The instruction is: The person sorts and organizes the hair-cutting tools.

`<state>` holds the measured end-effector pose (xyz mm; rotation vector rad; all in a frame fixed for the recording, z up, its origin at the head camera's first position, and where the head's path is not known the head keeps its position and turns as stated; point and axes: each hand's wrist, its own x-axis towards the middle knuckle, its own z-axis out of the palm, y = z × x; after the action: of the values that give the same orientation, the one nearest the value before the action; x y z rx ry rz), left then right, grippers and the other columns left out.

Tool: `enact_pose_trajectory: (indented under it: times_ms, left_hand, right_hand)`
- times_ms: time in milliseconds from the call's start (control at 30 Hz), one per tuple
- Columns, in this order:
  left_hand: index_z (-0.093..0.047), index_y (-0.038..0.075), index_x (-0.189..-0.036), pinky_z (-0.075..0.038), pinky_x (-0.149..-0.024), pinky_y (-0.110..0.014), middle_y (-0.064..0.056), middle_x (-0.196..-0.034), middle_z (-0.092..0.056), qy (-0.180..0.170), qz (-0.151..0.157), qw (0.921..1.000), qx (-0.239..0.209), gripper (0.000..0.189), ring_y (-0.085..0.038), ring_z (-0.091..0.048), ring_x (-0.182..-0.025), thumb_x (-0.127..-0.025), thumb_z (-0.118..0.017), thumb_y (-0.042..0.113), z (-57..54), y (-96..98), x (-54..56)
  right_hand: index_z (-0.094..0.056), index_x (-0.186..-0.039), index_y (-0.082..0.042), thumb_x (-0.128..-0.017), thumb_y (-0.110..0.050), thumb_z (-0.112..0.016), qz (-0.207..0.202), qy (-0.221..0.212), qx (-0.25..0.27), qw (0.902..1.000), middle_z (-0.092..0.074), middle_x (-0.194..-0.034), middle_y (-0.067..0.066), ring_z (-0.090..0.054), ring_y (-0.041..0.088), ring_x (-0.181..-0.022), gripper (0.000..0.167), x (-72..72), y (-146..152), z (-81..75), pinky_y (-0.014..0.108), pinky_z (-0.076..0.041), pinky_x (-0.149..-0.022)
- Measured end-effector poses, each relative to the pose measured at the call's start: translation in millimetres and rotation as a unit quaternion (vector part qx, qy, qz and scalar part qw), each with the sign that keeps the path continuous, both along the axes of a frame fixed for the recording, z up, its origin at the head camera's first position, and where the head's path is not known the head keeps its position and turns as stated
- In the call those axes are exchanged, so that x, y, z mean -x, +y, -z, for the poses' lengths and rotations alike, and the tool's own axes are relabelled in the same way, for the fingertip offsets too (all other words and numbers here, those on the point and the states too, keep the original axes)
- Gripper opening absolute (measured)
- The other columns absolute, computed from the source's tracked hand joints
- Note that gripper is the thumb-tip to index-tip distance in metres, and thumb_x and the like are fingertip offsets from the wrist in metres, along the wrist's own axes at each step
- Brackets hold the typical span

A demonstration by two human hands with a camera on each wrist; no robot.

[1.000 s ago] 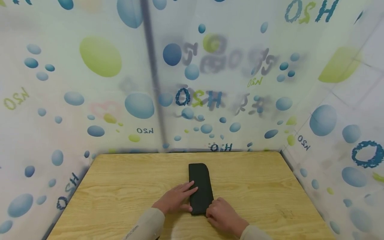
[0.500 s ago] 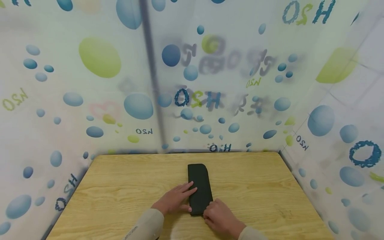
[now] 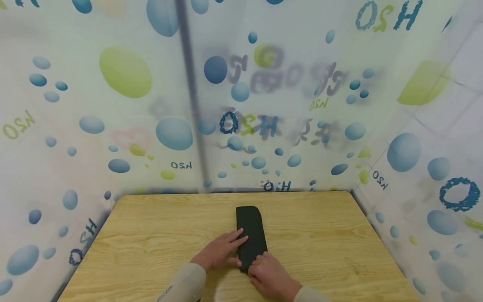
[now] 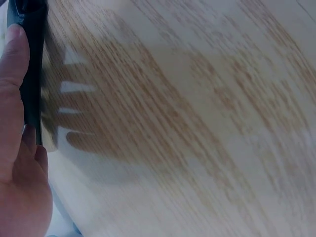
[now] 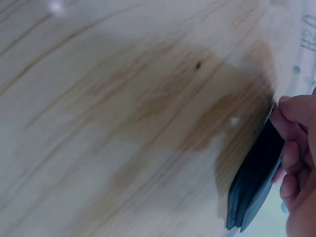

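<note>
A flat black case, rounded at its far right corner, lies lengthwise on the wooden table. My left hand rests with fairly straight fingers on its left half, thumb at the near left edge. In the left wrist view, the left thumb lies along the dark side of the case. At the near right corner, my right hand has curled fingers and pinches the case's edge. The right wrist view shows two parted layers along the side of the case; what exactly the fingertips pinch there is hidden.
The wood-grain table has its far edge against a white wall covering printed with blue and green drops. More printed covering stands along the left and right sides. A small dark spot marks the tabletop.
My right hand has slid left along the case's near edge, round from its right corner. The left hand and the case hold their place.
</note>
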<state>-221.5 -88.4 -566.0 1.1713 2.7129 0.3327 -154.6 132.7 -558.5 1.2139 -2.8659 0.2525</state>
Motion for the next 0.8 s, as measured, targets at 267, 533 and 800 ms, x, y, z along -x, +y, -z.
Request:
enact_pose_trajectory:
  times_ms: [267,533,800]
  left_hand:
    - [-0.028,0.029,-0.154,-0.031,-0.118,-0.044,-0.001,-0.163,-0.022,-0.014,-0.013,0.9998,0.01,0.075,-0.025,-0.03,-0.148,-0.091,-0.055,0.057,-4.5,2.2,-1.7]
    - [-0.028,0.028,-0.154,-0.03,-0.119,-0.043,-0.001,-0.163,-0.022,-0.007,-0.015,0.9998,0.011,0.074,-0.025,-0.031,-0.147,-0.091,-0.055,0.056,-6.8,3.0,-3.4]
    - [-0.03,0.029,-0.154,-0.032,-0.118,-0.043,0.0,-0.163,-0.024,-0.003,-0.018,0.9998,0.011,0.074,-0.025,-0.033,-0.146,-0.09,-0.056,0.057,-6.7,5.1,-4.7]
  right_hand:
    - [-0.067,-0.074,-0.028,-0.088,-0.029,-0.069,0.0,0.014,-0.005,0.9999,-0.054,-0.066,-0.018,-0.039,0.0,-0.062,0.014,0.3,-5.9,5.3,0.017,-0.026,-0.061]
    - [-0.069,-0.078,-0.028,-0.09,-0.03,-0.066,0.009,-0.003,-0.011,0.9999,-0.058,-0.07,-0.019,-0.041,0.0,-0.064,0.013,-1.4,-9.9,1.1,0.017,-0.028,-0.064]
    - [-0.067,-0.079,-0.028,-0.091,-0.032,-0.066,0.011,0.017,-0.008,0.9998,-0.06,-0.074,-0.019,-0.042,0.0,-0.066,0.013,-2.8,-11.6,3.5,0.018,-0.028,-0.065]
